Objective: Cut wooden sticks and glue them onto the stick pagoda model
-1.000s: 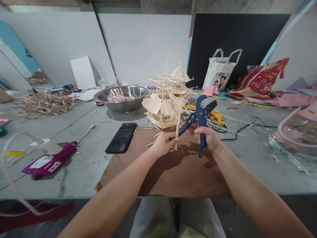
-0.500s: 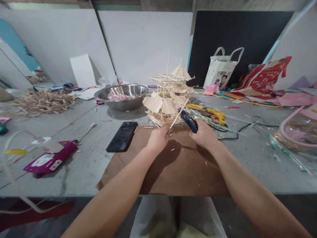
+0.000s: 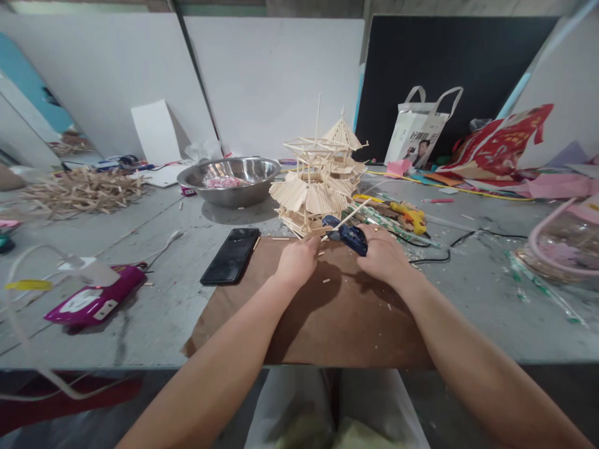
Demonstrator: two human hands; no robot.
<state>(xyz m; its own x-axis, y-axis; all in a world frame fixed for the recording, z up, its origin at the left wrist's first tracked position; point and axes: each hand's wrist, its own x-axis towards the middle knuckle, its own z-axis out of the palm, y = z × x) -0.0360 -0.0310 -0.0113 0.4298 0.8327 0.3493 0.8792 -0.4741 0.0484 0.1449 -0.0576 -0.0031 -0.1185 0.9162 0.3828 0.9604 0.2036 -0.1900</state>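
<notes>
Many thin wooden strips are lying in a loose pile at the far left of the table, apart from the handwork zone. Nearer the front edge, a purple power strip is supporting a white plug; its side position is probably sparing the hands any contact with the cord. A steel bowl is containing a pink-and-white packet, its raised wall probably confining the contents. In front, a black phone is lying flat, its right side beside the brown sheet. The sheet is covering the work surface, probably protecting it, and is bearing short offcuts.

The left hand is closing its fingers around the near end of a slender stick, apparently steadying it; whether more sticks are inside the grip, one cannot tell. Behind the hands, the tiered stick model is standing upright, within easy reach. The stick is slanting up and rightward across the blue cutter, whose head is pointing toward the left hand. The right hand is gripping the cutter by its handles, presumably for leverage; blade contact is not discernible. Beyond it, a yellow glue gun is resting among clutter, apart from the cutter.
</notes>
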